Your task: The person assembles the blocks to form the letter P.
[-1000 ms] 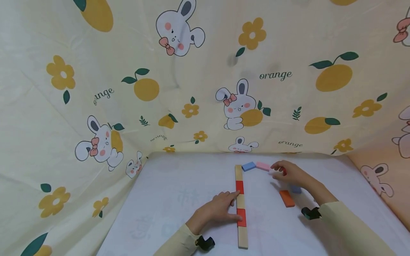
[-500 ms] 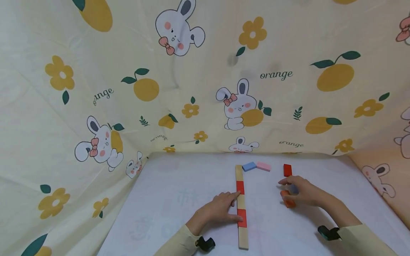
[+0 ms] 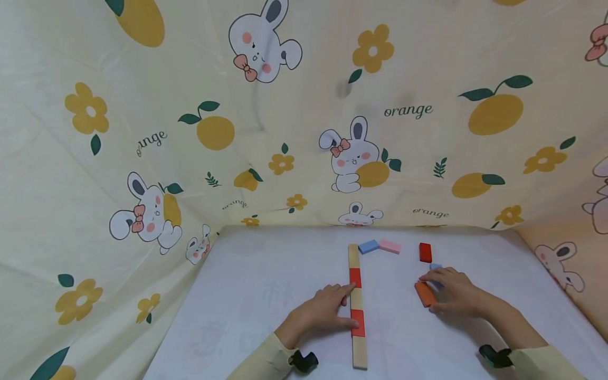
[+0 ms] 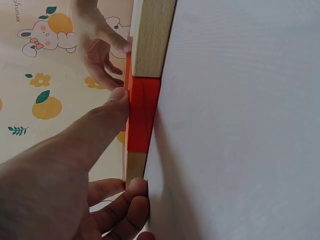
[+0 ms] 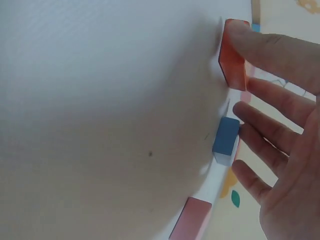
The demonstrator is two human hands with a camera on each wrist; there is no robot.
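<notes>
I've moved my right hand [image 3: 457, 296] off the red block [image 3: 425, 252] to pinch the orange block [image 3: 424, 294], likely the new working piece, three o'clock from the block row [image 3: 357, 300] my unclenched left hand [image 3: 318, 311] touches.

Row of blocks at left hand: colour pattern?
Row alternates plain wood and red, wood at both ends; head view best.

In the head view, the bare right hand [image 3: 456, 295] is partly hiding a blue rectangular block [image 3: 435, 266]. The right wrist view's lower edge is cutting off a pink rectangular block [image 5: 192, 219].
</notes>
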